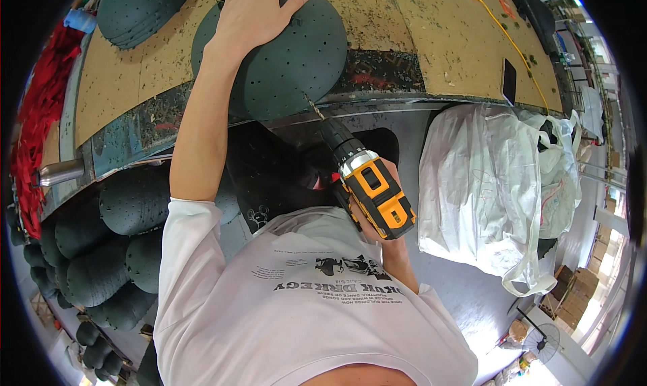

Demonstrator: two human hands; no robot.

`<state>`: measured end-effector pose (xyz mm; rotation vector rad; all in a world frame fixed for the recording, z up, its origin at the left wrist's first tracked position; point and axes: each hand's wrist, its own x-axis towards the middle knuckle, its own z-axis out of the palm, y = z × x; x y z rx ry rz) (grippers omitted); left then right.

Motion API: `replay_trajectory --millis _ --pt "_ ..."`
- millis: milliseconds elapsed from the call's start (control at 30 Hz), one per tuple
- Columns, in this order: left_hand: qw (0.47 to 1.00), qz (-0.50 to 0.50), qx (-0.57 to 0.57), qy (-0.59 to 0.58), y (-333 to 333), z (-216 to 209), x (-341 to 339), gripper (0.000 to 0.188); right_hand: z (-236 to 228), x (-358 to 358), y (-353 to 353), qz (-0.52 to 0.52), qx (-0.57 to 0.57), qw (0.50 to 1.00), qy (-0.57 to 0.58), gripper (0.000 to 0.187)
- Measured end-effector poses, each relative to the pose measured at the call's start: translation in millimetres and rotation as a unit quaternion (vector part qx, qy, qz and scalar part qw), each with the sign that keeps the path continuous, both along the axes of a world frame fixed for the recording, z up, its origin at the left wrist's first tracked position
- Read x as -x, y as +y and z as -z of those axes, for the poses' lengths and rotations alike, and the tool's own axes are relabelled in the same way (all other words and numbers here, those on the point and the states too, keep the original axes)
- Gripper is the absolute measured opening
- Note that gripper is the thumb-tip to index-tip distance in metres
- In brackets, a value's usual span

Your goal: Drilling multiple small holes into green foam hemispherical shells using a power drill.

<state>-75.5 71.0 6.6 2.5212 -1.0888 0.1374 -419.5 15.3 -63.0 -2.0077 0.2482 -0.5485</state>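
Note:
My left hand (254, 15) lies spread, palm down, on a dark green rounded shell (296, 59) dotted with small holes, at the bench's near edge. Below it, my right hand (367, 217) is wrapped round the grip of a yellow and black cordless drill (377, 192); the drill body hides most of its fingers. The thin drill bit (314, 107) points up and to the left, its tip at the shell's lower rim. Whether the tip touches the shell I cannot tell.
Similar shells (140, 8) sit stacked at the bench's far left, and several more (98, 271) are piled below on the left. A phone (509, 81) and a yellow cord (507, 35) lie on the right. A large white sack (482, 190) stands beside the bench.

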Motion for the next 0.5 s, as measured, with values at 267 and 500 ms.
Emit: replay_trajectory --millis 267,500 --pt "1.000 0.021 0.019 0.005 1.8 -0.7 -1.0 0.052 -0.9 -2.4 4.7 0.048 -0.008 0.998 0.044 0.058" --pt "0.999 0.016 0.031 -0.019 1.2 4.2 -4.3 0.048 -8.8 -6.9 3.2 0.032 -0.029 0.997 0.064 0.054"
